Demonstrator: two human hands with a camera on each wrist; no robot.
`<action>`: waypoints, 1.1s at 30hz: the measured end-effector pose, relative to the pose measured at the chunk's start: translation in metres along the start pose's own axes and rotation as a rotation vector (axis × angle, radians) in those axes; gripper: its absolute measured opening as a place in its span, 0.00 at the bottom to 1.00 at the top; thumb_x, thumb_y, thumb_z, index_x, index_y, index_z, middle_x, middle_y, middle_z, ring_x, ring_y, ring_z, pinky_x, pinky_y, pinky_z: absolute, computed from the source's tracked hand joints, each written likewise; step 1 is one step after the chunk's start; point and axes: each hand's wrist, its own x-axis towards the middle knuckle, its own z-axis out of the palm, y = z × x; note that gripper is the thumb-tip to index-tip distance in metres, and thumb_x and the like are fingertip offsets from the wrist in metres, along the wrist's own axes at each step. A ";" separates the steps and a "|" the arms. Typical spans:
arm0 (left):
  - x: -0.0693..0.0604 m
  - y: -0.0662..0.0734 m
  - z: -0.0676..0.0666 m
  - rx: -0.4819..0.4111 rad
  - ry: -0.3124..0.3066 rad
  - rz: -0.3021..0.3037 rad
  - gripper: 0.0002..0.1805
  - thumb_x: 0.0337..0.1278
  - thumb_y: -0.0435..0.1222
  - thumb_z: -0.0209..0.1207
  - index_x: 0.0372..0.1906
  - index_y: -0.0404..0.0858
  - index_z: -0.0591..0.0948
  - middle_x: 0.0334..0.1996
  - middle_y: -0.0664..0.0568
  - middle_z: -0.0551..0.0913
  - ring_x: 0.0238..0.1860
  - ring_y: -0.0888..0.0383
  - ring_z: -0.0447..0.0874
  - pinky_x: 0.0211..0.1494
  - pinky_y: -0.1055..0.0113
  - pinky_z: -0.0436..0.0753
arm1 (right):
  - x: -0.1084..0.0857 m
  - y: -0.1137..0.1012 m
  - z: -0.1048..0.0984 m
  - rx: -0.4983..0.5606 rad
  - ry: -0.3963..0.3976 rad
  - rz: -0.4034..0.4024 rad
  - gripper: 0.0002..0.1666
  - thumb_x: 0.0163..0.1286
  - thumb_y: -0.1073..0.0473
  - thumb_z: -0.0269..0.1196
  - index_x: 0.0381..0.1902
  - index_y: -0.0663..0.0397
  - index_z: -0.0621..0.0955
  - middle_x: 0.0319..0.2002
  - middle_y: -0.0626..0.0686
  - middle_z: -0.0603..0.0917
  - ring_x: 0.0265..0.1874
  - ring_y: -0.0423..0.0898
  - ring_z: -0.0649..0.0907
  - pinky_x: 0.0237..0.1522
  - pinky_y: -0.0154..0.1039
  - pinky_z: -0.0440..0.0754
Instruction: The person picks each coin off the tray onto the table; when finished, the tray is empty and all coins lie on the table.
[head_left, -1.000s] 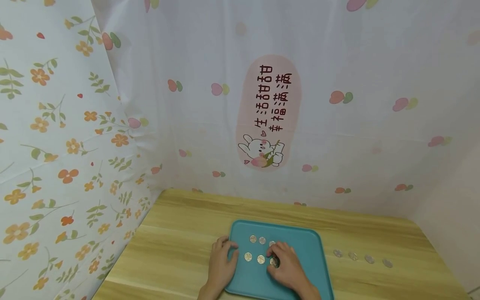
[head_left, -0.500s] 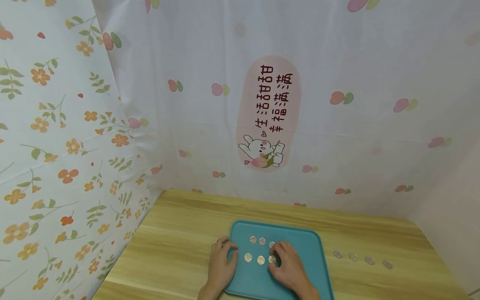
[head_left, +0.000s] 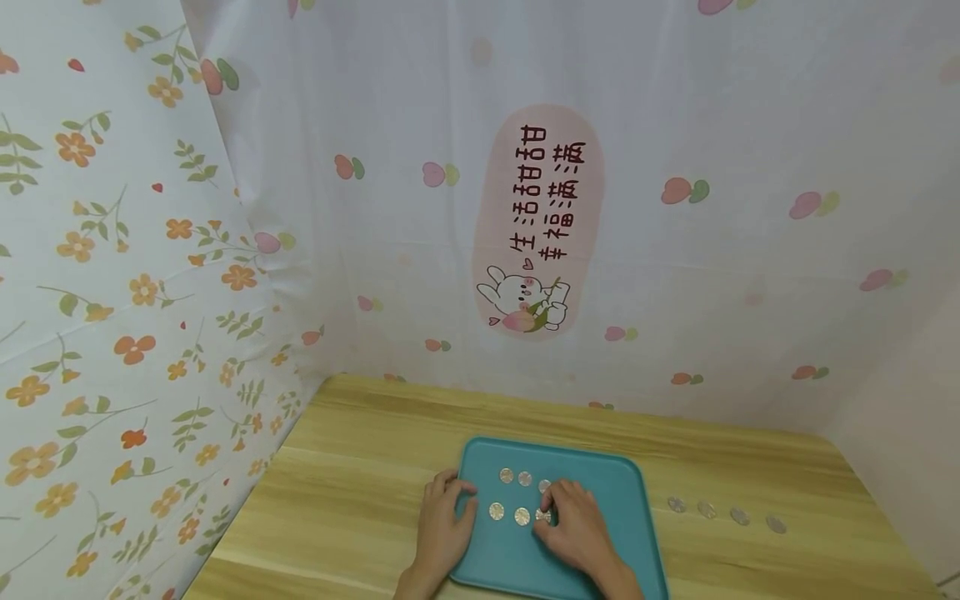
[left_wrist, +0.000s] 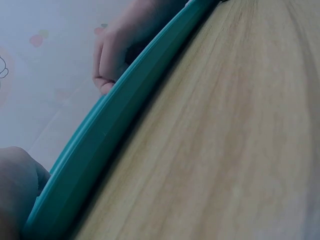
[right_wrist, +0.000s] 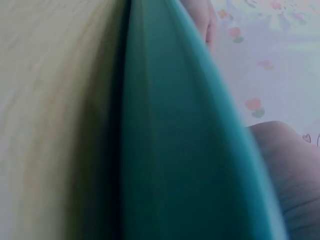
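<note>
One coin [head_left: 543, 516] lies on the tray [head_left: 502, 560] between the thumb and forefinger of the right hand [head_left: 576, 528], which pinch it narrowly, while the left hand [head_left: 443, 525] rests with relaxed fingers at the tray's left edge.

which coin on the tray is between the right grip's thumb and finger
The coin at the right end of the tray's nearer row; only it shows between thumb and finger of the right grip.

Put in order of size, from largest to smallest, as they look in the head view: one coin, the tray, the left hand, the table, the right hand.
1. Table
2. Tray
3. Left hand and right hand: they look alike, so not ranked
4. One coin
</note>
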 end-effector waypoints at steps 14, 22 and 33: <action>-0.003 -0.001 0.002 0.014 -0.008 -0.005 0.05 0.55 0.32 0.66 0.35 0.46 0.84 0.55 0.44 0.79 0.53 0.49 0.74 0.52 0.50 0.76 | -0.003 0.002 -0.003 0.059 -0.080 0.061 0.13 0.49 0.61 0.68 0.30 0.37 0.78 0.23 0.35 0.67 0.28 0.33 0.64 0.38 0.35 0.60; -0.002 -0.001 0.000 -0.002 -0.033 -0.038 0.05 0.56 0.33 0.65 0.35 0.46 0.84 0.57 0.44 0.78 0.55 0.48 0.74 0.55 0.48 0.75 | 0.001 -0.007 -0.009 0.022 -0.121 0.050 0.11 0.49 0.59 0.67 0.28 0.41 0.75 0.23 0.37 0.69 0.27 0.35 0.64 0.36 0.36 0.60; 0.001 -0.004 0.002 0.002 -0.010 -0.003 0.05 0.55 0.33 0.65 0.35 0.46 0.84 0.56 0.45 0.79 0.55 0.48 0.75 0.54 0.48 0.76 | 0.003 0.006 -0.013 0.186 -0.171 0.054 0.14 0.56 0.63 0.69 0.32 0.41 0.74 0.24 0.39 0.69 0.28 0.34 0.66 0.42 0.37 0.60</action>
